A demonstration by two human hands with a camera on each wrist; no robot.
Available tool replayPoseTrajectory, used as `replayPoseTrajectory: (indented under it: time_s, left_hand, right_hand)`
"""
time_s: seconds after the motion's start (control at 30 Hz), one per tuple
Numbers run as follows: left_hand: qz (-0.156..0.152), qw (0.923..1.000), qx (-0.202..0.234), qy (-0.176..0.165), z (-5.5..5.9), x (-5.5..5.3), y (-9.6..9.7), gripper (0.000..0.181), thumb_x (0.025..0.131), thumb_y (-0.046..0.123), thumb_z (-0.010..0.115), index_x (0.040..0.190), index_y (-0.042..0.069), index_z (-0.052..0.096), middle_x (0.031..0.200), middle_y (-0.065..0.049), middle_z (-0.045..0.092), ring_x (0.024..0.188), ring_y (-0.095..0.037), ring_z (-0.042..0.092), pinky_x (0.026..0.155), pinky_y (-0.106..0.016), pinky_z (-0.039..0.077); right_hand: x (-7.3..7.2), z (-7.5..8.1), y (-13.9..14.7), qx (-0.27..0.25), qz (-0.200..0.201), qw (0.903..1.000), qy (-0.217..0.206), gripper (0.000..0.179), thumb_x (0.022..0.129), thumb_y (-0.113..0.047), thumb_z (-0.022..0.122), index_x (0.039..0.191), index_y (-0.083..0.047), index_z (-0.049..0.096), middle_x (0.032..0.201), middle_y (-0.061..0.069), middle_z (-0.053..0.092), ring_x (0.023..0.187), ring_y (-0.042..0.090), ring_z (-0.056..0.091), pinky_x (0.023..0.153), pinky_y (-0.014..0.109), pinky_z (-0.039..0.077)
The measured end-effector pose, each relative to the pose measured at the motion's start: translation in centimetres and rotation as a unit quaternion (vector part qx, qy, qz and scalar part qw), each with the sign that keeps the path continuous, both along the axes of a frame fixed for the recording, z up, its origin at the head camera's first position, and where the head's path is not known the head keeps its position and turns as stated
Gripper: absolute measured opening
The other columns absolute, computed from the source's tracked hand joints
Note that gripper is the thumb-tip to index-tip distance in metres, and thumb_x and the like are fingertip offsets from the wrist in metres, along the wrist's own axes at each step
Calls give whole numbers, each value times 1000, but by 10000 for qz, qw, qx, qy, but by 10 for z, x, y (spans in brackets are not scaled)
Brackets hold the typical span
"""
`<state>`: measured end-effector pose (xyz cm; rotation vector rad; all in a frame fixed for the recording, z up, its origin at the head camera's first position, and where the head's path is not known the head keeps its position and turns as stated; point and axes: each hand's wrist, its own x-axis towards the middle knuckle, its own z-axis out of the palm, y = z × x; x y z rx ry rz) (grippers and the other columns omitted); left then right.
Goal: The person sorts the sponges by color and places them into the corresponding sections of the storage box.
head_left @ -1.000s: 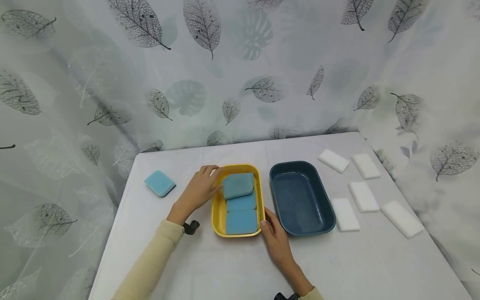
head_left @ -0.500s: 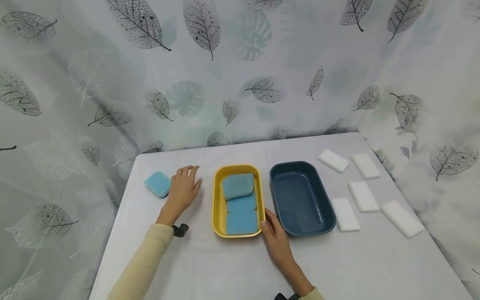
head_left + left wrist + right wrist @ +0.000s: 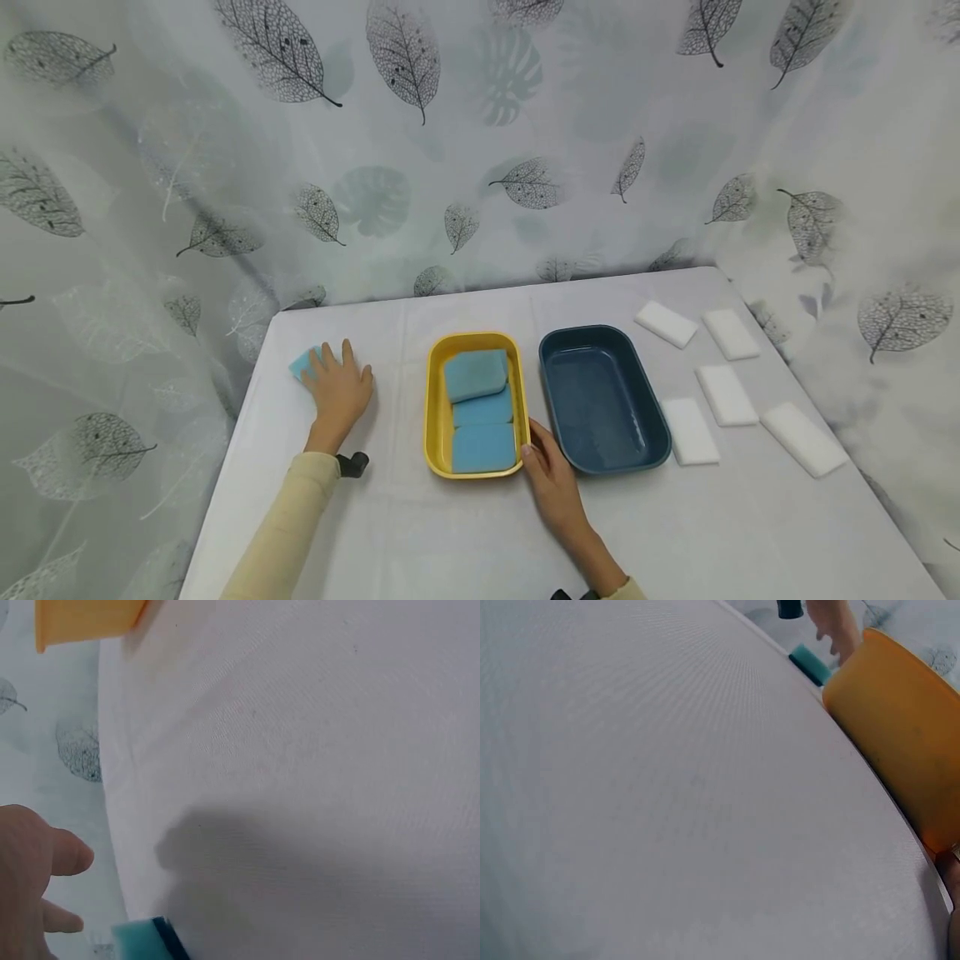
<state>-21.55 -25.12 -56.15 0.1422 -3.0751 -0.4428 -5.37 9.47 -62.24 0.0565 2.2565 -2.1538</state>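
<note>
My left hand [image 3: 339, 393] is over a light-blue sponge [image 3: 299, 365] at the table's left, fingers spread and mostly covering it. In the left wrist view, the sponge [image 3: 142, 941] shows a dark scouring layer, and the fingers [image 3: 73, 853] are above it with a gap. Three blue sponges lie in a yellow tray [image 3: 432, 417]; the far one [image 3: 477, 375] leans on the middle one [image 3: 482, 406], with the near one [image 3: 483, 447] in front. My right hand [image 3: 557, 487] holds the tray's right side near its front corner, thumb at the rim.
A dark blue tray [image 3: 600, 400] with nothing in it stands just right of the yellow one. Several white sponge blocks [image 3: 727, 394] lie spread over the table's right side. A leaf-print curtain [image 3: 465, 150] hangs behind the white-covered table [image 3: 420, 542].
My left hand has come away from the yellow tray's left rim and moved left to the lone blue sponge, its fingers spreading. The right hand has stayed at the tray.
</note>
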Motion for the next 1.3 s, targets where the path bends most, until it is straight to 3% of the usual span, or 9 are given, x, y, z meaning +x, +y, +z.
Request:
replayPoseTrajectory:
  time_s: [0.13,0.47,0.67,0.83,0.97,1.13,1.3]
  left_hand:
    - [303,9992,182,-170,-5,1,-8,73,109,32,42,162,-9,15,162,-48,1,151,-69,-5,115,-87,1]
    - [781,9949,586,-260,-9,4,-18,77,109,31,37,157,-20,5,162,-49,-4,149,-71,-8,114,-88,8]
    - [993,9909,894,-141,-13,1,-19,82,108,34,39,159,-17,1,162,-48,-10,151,-67,-9,113,-83,20]
    - [1169,9865,1132,-174,-18,-3,-22,85,108,38,40,162,-11,-5,163,-43,-18,151,-65,-17,114,-84,17]
    - [1357,9827,1256,-126,-18,-3,-20,84,107,34,43,164,-7,-2,164,-41,-18,149,-69,-8,114,-82,18]
    - [1597,9772,1386,-181,-17,-2,-17,81,105,31,46,166,0,2,160,-48,-19,146,-69,4,113,-79,20]
    - [1696,9759,1353,-219,-14,0,-17,79,104,29,46,167,5,6,153,-55,2,143,-68,11,109,-81,18]
  right_hand:
    - [1,1,0,3,3,10000,10,50,110,-30,56,157,-21,43,162,10,46,150,26,46,110,7,41]
    - [0,1,0,-79,32,9999,-70,52,109,-31,56,158,-19,42,164,12,43,151,28,44,110,7,40]
    - [0,1,0,-23,-4,10000,-16,51,109,-29,56,158,-19,43,163,12,45,149,29,46,109,7,41]
    - [0,0,0,-11,-21,10000,10,52,109,-31,56,158,-17,43,163,12,44,150,29,45,110,8,41]
    - [1,1,0,-46,-26,10000,-45,52,109,-31,56,158,-17,43,163,12,44,150,28,45,109,8,41]
    - [2,2,0,-82,-84,9999,-21,51,109,-27,57,157,-15,43,162,13,45,148,30,47,108,8,43]
    - [1,1,0,-131,31,9999,6,52,110,-28,55,159,-16,41,162,14,44,148,31,47,108,10,44]
